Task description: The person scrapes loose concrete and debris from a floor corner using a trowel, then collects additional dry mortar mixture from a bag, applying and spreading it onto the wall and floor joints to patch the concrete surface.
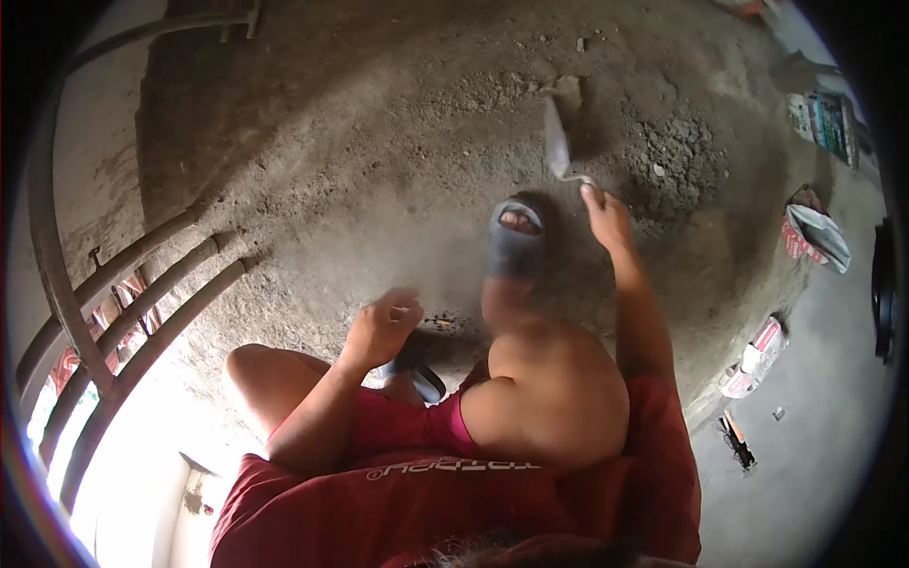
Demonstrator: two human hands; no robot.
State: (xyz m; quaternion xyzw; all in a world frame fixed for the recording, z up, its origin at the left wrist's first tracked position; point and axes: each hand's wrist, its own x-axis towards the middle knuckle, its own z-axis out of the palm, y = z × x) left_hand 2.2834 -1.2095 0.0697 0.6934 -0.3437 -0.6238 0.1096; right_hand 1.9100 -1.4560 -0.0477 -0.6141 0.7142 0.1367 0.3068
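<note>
My right hand (608, 222) grips the handle of a metal trowel (556, 137) to the right of my forward foot. The trowel's blade points away from me, its tip beside a small pale patch of loose material (568, 93). A rough heap of grey rubble and grit (677, 175) lies just right of the blade. My left hand (383, 327) hangs in the air above my bent legs, fingers loosely curled and somewhat apart, with nothing visible in it. A dark slide sandal (513, 254) is on that forward foot, on the dusty grey floor (369, 218).
Curved-looking metal railing bars (142, 308) stand at the left. At the right lie crumpled bags (814, 237), a printed sack (819, 123) and red-and-white packaging (753, 360), with a dark narrow hole or object (734, 440) in the smoother floor nearby.
</note>
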